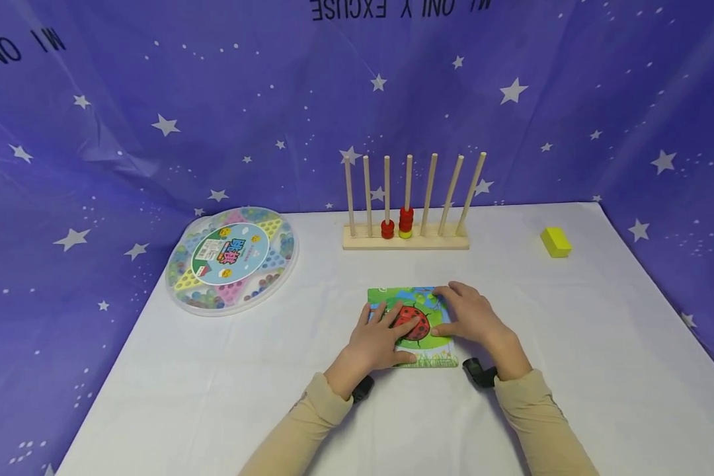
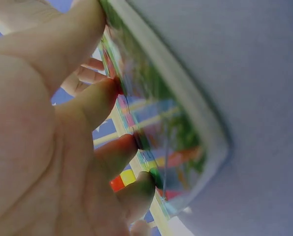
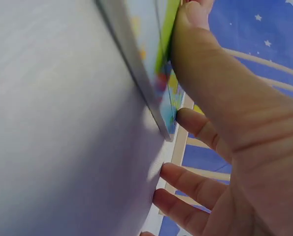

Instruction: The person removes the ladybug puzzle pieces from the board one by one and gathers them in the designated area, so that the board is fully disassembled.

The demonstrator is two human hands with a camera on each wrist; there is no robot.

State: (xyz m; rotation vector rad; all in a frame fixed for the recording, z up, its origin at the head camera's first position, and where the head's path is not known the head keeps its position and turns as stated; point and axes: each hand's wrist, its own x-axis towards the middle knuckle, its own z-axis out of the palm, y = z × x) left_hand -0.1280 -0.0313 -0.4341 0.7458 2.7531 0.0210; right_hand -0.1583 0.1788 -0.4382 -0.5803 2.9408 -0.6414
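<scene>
A square ladybug picture board [image 1: 436,344] lies flat on the table in front of me. Thin seams cross its glossy face in both wrist views, and its edge is pale and thick. My left hand [image 1: 373,344] is spread over its left half, fingertips resting on the picture and thumb near the lower edge. At the upper right corner is my right hand [image 1: 475,316]; its thumb [image 3: 200,59] touches the picture and the index fingertip is at the board's edge. Its other fingers reach past the board to the tabletop. My left hand hides part of the ladybug.
Behind the board stands a wooden peg rack [image 1: 357,242] with several upright rods and some red and yellow beads [image 1: 406,221]. A round marble game case [image 1: 229,261] lies at the left. A yellow block [image 1: 556,242] sits at the right. A purple star-patterned cloth [image 1: 262,99] hangs behind.
</scene>
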